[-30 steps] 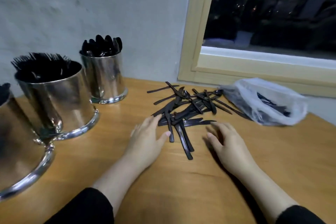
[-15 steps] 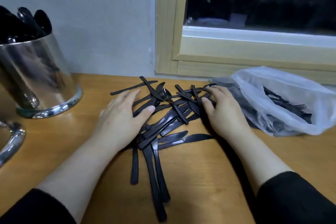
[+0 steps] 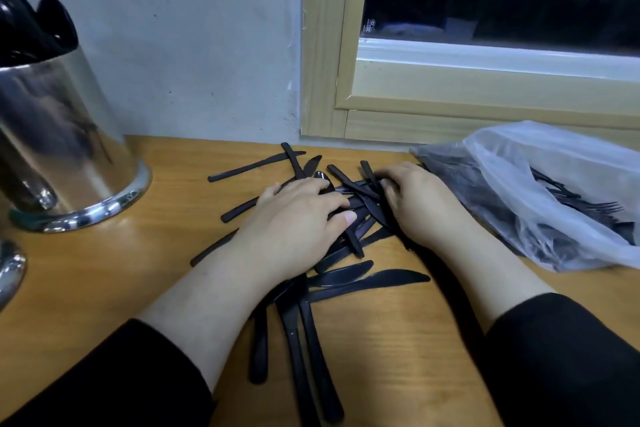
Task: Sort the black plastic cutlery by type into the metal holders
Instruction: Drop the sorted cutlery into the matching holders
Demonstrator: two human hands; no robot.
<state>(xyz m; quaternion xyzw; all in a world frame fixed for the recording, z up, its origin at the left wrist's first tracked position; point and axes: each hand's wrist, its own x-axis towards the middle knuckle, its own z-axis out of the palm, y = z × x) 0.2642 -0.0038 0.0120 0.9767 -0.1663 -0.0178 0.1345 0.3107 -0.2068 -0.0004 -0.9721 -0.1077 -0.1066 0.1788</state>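
Cutlery, mixed knives and spoons, lies heaped mid-counter under both hands: left hand flat and open, right hand curled over pieces, grasp indeterminate; recommend isolating one type before carrying to far-left holder.

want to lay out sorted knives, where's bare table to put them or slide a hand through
Bare table lies between the holder and the cutlery pile, and near the front between the sleeves. It is crowded at the middle, where the left hand and right hand lie on the pile, and by the bag.
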